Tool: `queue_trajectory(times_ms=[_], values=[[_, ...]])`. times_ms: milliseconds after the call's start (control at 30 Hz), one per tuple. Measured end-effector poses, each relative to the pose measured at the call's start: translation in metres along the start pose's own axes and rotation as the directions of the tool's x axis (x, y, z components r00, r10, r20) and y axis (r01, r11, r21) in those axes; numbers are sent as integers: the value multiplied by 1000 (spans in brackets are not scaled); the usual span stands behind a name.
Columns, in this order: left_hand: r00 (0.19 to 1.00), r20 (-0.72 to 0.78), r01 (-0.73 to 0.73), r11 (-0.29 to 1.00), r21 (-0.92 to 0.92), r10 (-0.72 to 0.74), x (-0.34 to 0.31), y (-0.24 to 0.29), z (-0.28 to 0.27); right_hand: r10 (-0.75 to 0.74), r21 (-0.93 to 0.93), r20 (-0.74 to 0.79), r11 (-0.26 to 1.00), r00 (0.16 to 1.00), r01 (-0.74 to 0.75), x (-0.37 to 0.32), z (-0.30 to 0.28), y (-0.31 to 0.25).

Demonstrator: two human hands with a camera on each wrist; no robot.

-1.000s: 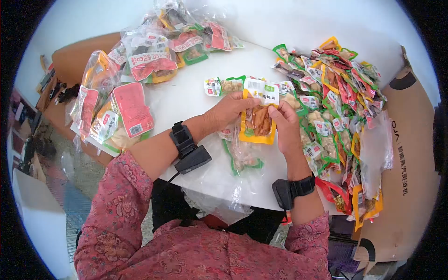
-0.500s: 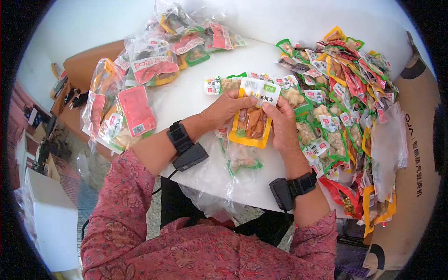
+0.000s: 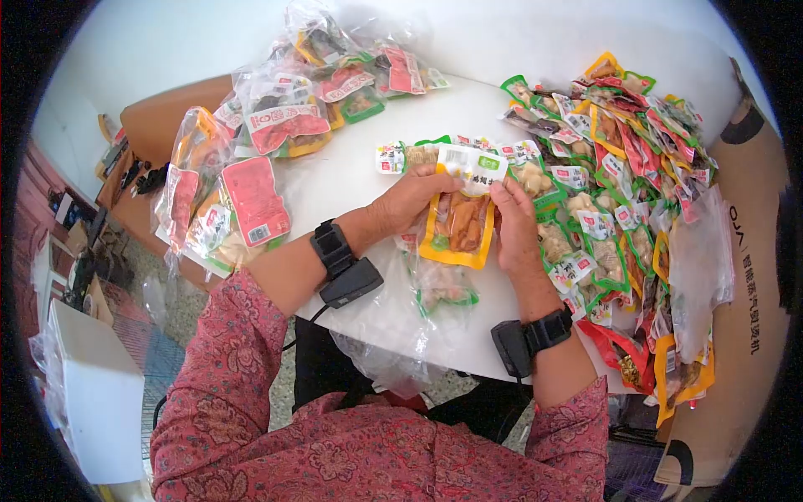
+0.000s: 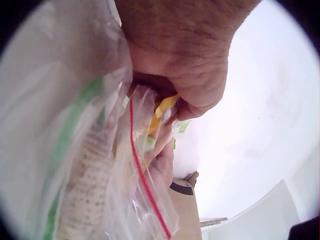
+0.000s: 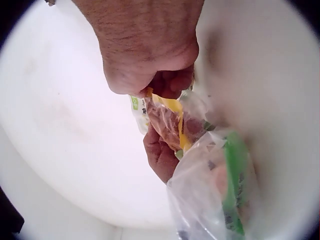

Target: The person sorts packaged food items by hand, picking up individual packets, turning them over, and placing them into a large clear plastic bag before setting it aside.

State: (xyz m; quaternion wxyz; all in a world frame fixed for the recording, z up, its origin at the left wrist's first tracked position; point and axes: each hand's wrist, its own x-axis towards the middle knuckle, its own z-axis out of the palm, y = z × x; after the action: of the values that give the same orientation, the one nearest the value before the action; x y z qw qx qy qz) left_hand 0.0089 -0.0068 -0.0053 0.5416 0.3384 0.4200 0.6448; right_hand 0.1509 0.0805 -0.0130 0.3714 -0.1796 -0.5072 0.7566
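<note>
Both hands hold a yellow-edged food pouch (image 3: 459, 224) with brown meat pieces behind its clear window and a white printed top. My left hand (image 3: 407, 201) pinches its upper left side, thumb on the front. The right side is gripped by my right hand (image 3: 516, 230), thumb near the print. Under the pouch, a clear plastic bag (image 3: 443, 289) with a green-edged packet inside lies at the table's near part. A red zip strip (image 4: 142, 175) runs along clear plastic in the left wrist view. In the right wrist view, clear plastic with a green-edged packet (image 5: 232, 185) sits below the pouch.
Many loose pouches (image 3: 598, 167) are heaped on the right of the white table (image 3: 351, 163). Filled clear bags (image 3: 280, 113) stand at the back left, another filled bag (image 3: 222, 201) nearer. Several green-edged packets (image 3: 422, 155) lie just beyond the hands. A cardboard box (image 3: 736, 335) borders the right.
The pouch has tilted slightly, its lower end swinging left from its earlier upright position. Both hands keep hold of it. The head view has shifted a little.
</note>
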Motion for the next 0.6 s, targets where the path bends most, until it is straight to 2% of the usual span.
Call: queue_trajectory(times_ms=[200, 267, 300, 367, 467, 600], values=[[999, 34, 32, 997, 64, -34, 1, 0, -3, -37, -58, 24, 998, 999, 38, -3, 3, -6], [999, -44, 23, 1000, 18, -22, 1, -3, 3, -99, -189, 82, 975, 992, 113, -1, -2, -4], [999, -43, 22, 1000, 18, -21, 0, -2, 6, -100, -190, 83, 975, 992, 114, 0, -4, -5], [998, -42, -40, 995, 94, 44, -3, 0, 12, -98, -273, 127, 953, 987, 130, 0, -7, -5], [1000, -6, -10, 980, 200, 12, 2, -3, 0, -64, -316, 132, 943, 989, 104, -7, 0, -14], [999, -19, -43, 993, 109, 45, -1, -4, 8, -103, -277, 146, 950, 984, 140, -7, 2, -12]])
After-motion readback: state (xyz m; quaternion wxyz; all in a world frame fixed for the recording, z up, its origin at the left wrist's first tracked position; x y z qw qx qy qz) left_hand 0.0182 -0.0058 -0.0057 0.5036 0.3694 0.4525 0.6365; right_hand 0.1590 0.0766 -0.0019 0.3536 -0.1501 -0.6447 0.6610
